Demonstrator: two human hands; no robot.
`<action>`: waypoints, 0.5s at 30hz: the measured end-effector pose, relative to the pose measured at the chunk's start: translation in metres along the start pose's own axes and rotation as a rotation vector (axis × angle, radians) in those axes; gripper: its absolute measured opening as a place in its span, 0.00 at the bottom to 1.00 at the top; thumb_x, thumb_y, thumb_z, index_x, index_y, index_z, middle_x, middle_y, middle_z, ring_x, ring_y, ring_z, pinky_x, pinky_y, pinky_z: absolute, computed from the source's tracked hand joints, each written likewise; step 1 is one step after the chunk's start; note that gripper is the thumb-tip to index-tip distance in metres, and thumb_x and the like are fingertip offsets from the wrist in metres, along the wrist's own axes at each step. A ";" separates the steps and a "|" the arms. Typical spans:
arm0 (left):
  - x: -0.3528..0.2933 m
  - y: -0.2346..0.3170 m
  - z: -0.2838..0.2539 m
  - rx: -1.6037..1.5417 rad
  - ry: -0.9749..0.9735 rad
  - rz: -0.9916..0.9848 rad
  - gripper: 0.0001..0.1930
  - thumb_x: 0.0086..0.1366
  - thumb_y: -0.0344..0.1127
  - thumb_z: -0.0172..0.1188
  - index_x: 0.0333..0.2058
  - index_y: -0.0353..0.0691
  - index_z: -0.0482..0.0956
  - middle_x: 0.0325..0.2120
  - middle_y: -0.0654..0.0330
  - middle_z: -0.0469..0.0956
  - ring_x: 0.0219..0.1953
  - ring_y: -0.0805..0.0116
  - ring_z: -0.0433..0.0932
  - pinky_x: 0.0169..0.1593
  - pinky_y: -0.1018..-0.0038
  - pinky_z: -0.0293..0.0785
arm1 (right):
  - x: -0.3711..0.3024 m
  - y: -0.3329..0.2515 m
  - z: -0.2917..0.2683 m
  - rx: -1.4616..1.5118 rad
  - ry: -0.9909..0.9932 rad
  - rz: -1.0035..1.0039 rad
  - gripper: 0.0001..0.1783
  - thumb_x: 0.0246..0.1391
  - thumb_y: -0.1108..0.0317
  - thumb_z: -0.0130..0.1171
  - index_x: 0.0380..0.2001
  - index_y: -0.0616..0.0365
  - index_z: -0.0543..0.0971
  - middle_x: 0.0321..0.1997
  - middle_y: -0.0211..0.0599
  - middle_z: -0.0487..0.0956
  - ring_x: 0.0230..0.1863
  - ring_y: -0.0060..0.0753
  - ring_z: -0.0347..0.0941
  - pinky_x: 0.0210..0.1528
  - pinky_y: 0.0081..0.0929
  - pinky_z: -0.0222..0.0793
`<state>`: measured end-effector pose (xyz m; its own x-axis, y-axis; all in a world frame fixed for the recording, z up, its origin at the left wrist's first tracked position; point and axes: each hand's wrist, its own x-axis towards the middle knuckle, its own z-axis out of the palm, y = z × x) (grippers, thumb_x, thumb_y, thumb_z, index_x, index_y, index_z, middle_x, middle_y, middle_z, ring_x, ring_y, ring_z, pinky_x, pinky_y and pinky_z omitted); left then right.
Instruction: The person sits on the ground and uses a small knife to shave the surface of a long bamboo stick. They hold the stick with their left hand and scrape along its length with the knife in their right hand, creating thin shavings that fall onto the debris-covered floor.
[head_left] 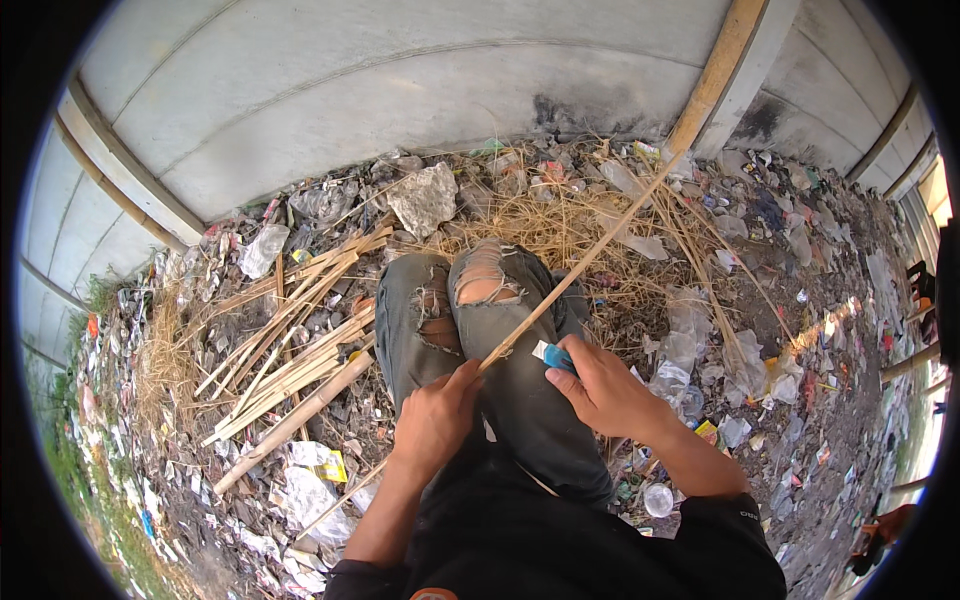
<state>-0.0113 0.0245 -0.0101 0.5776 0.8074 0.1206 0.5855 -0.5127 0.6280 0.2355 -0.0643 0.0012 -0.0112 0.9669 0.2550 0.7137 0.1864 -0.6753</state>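
My left hand [437, 420] is closed round a long thin bamboo strip [585, 258]. The strip slants across my knees, its far end up near a wooden post and its near end passing under my left forearm. In my right hand [605, 390] is a blue-handled cutter [560, 358] with a short, pale, flat blade pointing left toward the strip. A small gap shows between blade and strip. My fingers hide most of the handle. Beneath both hands are my dark trousers, torn at the knees.
Split bamboo strips [290, 375] and a thicker bamboo pole [292, 425] lie at my left. Thin shavings [530, 225] cover the ground ahead, beside a grey rock [424, 200]. Litter is strewn all around. A concrete wall [420, 90] and a wooden post [715, 80] stand ahead.
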 end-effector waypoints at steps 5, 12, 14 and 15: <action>0.002 0.014 0.006 0.073 -0.048 -0.075 0.09 0.71 0.37 0.62 0.43 0.39 0.81 0.28 0.41 0.82 0.32 0.36 0.82 0.35 0.49 0.77 | 0.001 -0.015 0.011 -0.169 -0.134 0.111 0.25 0.72 0.47 0.53 0.36 0.62 0.74 0.13 0.51 0.73 0.20 0.65 0.74 0.23 0.55 0.67; -0.002 0.015 0.009 0.059 0.008 -0.062 0.09 0.71 0.39 0.63 0.41 0.40 0.82 0.29 0.43 0.82 0.32 0.36 0.82 0.35 0.49 0.76 | 0.011 -0.009 0.021 -0.161 -0.163 0.156 0.28 0.72 0.46 0.52 0.32 0.63 0.76 0.16 0.56 0.75 0.22 0.66 0.75 0.26 0.58 0.68; -0.003 0.017 0.008 0.068 0.012 -0.057 0.08 0.71 0.38 0.63 0.41 0.40 0.82 0.29 0.43 0.83 0.32 0.37 0.82 0.35 0.49 0.76 | 0.011 -0.013 0.020 -0.170 -0.172 0.147 0.28 0.72 0.46 0.53 0.31 0.63 0.75 0.15 0.56 0.75 0.22 0.67 0.75 0.26 0.57 0.69; -0.003 0.019 0.007 0.074 0.016 -0.051 0.08 0.71 0.38 0.63 0.42 0.40 0.82 0.30 0.43 0.83 0.32 0.37 0.82 0.35 0.49 0.76 | 0.012 -0.012 0.020 -0.179 -0.152 0.156 0.28 0.72 0.46 0.52 0.31 0.63 0.75 0.15 0.56 0.75 0.22 0.67 0.75 0.26 0.57 0.69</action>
<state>0.0018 0.0101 -0.0040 0.5370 0.8373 0.1026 0.6548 -0.4905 0.5750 0.2127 -0.0515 -0.0018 0.0128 0.9990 0.0418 0.8270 0.0129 -0.5620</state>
